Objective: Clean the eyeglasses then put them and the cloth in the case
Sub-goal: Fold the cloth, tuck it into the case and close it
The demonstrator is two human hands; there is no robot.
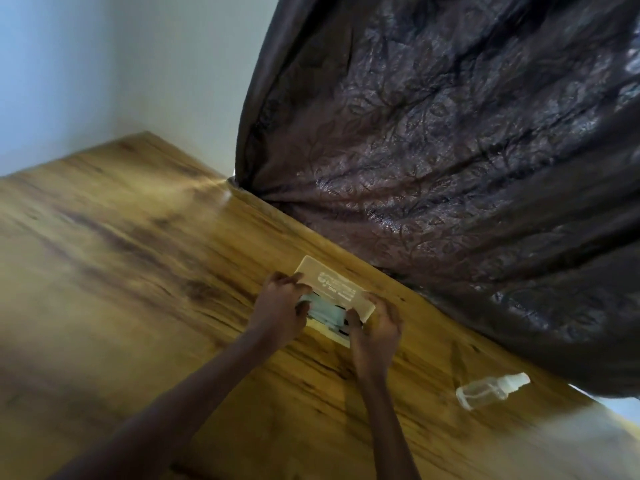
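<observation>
Left hand [280, 306]: fingers curled over the left end of the case, thumb at the cloth.
Right hand [375, 323]: fingers curled round the right end, gripping it.
Table [121, 254]: wood; bears everything.
Case [332, 282]: pale, near the far edge, lid partly lowered.
Spray bottle [491, 391]: on its side, well apart to the right.
Cloth [322, 311]: pale blue, bunched in the opening.
Eyeglasses: not plainly seen; dark slivers under the cloth suggest they lie inside.
Handling note: tuck the cloth below the rim first, then press both ends of the lid evenly so nothing is pinched.
</observation>
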